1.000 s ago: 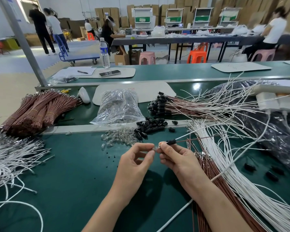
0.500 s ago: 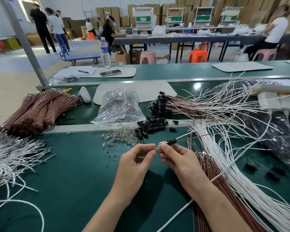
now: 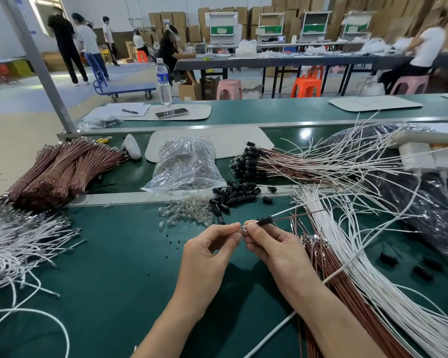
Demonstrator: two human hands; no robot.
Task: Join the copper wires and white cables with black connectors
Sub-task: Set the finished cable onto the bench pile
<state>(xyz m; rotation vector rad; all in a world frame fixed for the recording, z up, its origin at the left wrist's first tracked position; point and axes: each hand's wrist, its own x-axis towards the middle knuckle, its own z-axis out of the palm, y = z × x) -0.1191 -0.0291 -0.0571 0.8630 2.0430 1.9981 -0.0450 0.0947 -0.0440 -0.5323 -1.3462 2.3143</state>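
Note:
My two hands meet over the green belt (image 3: 109, 275). My right hand (image 3: 274, 244) pinches the metal ends of a copper wire and a white cable that run through a black connector (image 3: 265, 219) just beyond my fingertips. My left hand (image 3: 210, 251) pinches a small clear part (image 3: 243, 229) at those ends. Both wires trail off to the right. Loose black connectors (image 3: 233, 193) and small clear bulbs (image 3: 186, 211) lie heaped beyond my hands. White cables (image 3: 373, 275) and copper wires (image 3: 329, 275) fan out at my right.
Finished wires with black connectors (image 3: 246, 161) lie behind the loose heap. A clear bag (image 3: 185, 164) stands at centre. Bundled copper wires (image 3: 62, 171) and white cables (image 3: 16, 241) sit left. A power strip (image 3: 429, 156) lies on black plastic at the right. Several people work behind.
My hands have stayed together at the same spot. The black connector sits slightly higher and a little farther along the wires from my fingertips than before.

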